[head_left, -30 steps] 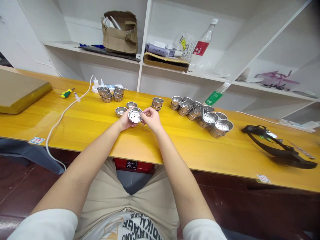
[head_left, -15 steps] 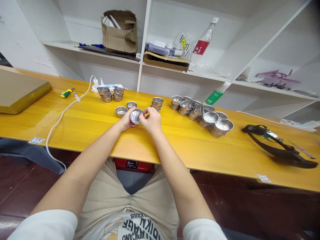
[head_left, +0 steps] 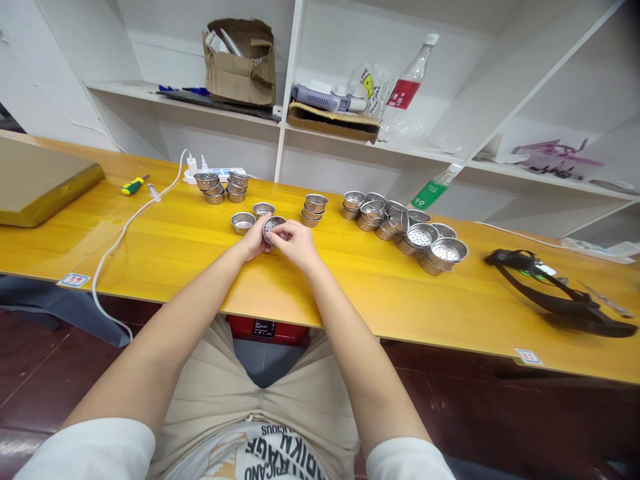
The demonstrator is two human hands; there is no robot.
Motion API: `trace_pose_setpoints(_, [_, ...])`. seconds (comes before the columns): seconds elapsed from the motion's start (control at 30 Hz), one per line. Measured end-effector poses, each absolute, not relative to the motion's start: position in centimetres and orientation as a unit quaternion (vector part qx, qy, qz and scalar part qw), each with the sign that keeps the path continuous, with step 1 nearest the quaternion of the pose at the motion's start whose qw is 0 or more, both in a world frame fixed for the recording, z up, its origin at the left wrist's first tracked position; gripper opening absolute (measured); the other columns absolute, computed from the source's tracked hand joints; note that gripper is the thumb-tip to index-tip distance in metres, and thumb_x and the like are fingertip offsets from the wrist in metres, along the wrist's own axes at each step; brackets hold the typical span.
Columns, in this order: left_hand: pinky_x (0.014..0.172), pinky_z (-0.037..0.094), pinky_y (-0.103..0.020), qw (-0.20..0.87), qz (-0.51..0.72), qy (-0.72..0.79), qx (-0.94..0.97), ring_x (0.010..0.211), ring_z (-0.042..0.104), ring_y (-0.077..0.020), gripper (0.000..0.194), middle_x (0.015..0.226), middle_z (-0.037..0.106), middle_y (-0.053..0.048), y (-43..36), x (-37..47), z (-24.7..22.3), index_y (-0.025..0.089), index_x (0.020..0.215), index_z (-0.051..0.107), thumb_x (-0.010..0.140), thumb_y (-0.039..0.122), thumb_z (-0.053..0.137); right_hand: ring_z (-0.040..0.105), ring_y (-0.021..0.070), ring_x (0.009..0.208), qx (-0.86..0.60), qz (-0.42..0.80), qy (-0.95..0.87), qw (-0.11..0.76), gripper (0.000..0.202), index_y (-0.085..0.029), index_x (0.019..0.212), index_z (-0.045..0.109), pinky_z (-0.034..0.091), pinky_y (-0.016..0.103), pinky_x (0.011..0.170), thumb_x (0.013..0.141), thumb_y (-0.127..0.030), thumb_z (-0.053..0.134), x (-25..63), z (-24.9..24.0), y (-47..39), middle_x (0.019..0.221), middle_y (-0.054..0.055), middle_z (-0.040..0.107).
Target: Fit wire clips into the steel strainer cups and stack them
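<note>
My left hand (head_left: 255, 243) is closed around a small perforated metal strainer basket (head_left: 271, 235), whose open mouth tilts up towards me above the table. The thumb and fingers of my right hand (head_left: 295, 244) are pinched together and reach into the mouth of that basket. Whatever they hold, if anything, is hidden. Close by my left hand stand two more strainer baskets, a near one (head_left: 243, 223) and a far one (head_left: 263, 210). Behind my right hand rises a stack of strainer baskets (head_left: 313, 210).
Further stacks of baskets stand at back left (head_left: 214, 190) and in a row at right (head_left: 400, 223). Around the yellow table (head_left: 280, 293) lie a screwdriver (head_left: 134, 185), a white cable (head_left: 131, 223), a power strip (head_left: 225, 174), a green-labelled bottle (head_left: 433, 190) and black straps (head_left: 555, 293).
My right hand has moved left, from the right rim of the strainer basket to inside its mouth. The left hand keeps its hold, and the basket is turned slightly.
</note>
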State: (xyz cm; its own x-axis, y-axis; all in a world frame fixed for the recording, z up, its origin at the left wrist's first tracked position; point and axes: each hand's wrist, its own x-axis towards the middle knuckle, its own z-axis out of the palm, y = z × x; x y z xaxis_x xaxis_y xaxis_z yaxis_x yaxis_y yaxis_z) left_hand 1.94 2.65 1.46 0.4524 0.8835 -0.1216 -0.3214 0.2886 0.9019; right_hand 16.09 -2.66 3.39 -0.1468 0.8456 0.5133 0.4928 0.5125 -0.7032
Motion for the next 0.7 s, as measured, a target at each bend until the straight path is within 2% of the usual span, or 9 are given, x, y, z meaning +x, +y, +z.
trace_pose_setpoints(0.2, [0.035,0.022,-0.022,0.724,0.417,0.328,0.440,0.038,0.041,-0.0104,0.056,0.054,0.056,-0.003,2.48,2.04,1.53,0.018,0.067,0.061,0.097,0.065,0.052,0.052,0.0147,0.067,-0.491,0.181,-0.717,0.461,0.017,-0.023,0.075,0.072,0.042,0.029,0.069,0.080,-0.037,0.080,16.09,3.43,-2.63,0.071,-0.003,0.054])
trace_pose_setpoints(0.33, [0.034,0.023,-0.022,0.722,0.430,0.334,0.427,0.037,0.040,-0.0105,0.054,0.051,0.051,-0.001,2.52,2.08,1.42,0.018,0.071,0.061,0.096,0.066,0.056,0.050,0.0152,0.068,-0.516,0.163,-0.701,0.464,0.025,-0.023,0.080,0.068,0.041,0.028,0.068,0.075,-0.041,0.084,16.14,3.53,-2.66,0.071,-0.004,0.053])
trace_pose_setpoints(0.5, [0.034,0.023,-0.023,0.724,0.426,0.335,0.427,0.038,0.043,-0.0105,0.055,0.056,0.058,-0.003,2.66,2.07,1.25,0.018,0.072,0.061,0.096,0.066,0.055,0.053,0.0157,0.069,-0.514,0.162,-0.719,0.439,0.024,-0.022,0.072,0.067,0.043,0.030,0.070,0.080,-0.042,0.079,16.10,3.60,-2.76,0.075,-0.001,0.056])
trace_pose_setpoints(0.6, [0.034,0.023,-0.023,0.722,0.431,0.335,0.426,0.037,0.043,-0.0103,0.053,0.055,0.056,-0.002,2.54,2.09,1.41,0.018,0.072,0.062,0.096,0.065,0.056,0.055,0.0175,0.073,-0.530,0.156,-0.710,0.437,0.024,-0.023,0.081,0.065,0.046,0.031,0.074,0.079,-0.042,0.080,16.17,3.37,-2.61,0.078,-0.002,0.058])
trace_pose_setpoints(0.7, [0.034,0.024,-0.022,0.720,0.432,0.335,0.427,0.037,0.044,-0.0102,0.051,0.054,0.055,-0.001,2.42,2.08,1.51,0.018,0.073,0.062,0.096,0.064,0.057,0.062,0.0237,0.091,-0.553,0.118,-0.695,0.444,0.042,-0.023,0.105,0.063,0.051,0.035,0.083,0.073,-0.043,0.083,16.33,2.93,-2.47,0.100,0.004,0.064])
